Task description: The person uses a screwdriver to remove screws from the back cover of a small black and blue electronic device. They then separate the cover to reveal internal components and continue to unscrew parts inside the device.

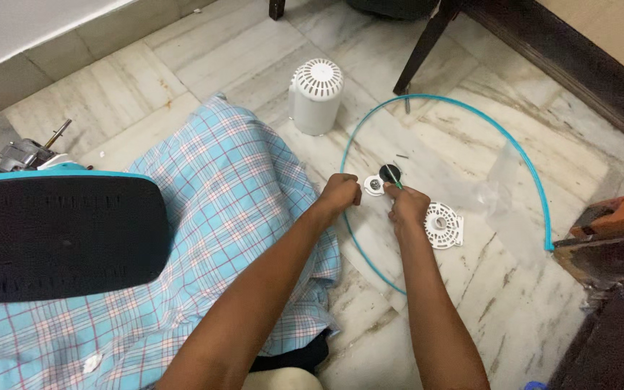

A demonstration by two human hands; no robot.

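Far off to the left of the fingers there's a big dark fan base (pixel 59 235) with a teal edge, and a bare motor (pixel 24 153) with its shaft sticking up just behind it. A blue checked cloth (pixel 211 217) covers the lap between that and the hands.

The left hand (pixel 339 195) has its fingers curled in, pinching a small round white part (pixel 374 186) with a metal centre. The part sits right at the fingertips, up off the marble floor (pixel 514 289). Above and a bit left of those fingers stands a white vented motor cover (pixel 315 95).

The right hand (pixel 407 206) is almost touching the left, fingers pressed together around a thin green-handled screwdriver (pixel 395 180), tip pointing at the white part. A small black round piece (pixel 390 172) lies just beyond the fingertips.

Just right of the right fingers lies a white slotted disc (pixel 443 224). A clear plastic bag (pixel 498 179) sits further right, and a thin teal ring (pixel 471 108) loops around the whole spot. A brick (pixel 619 211) sits at the far right edge.
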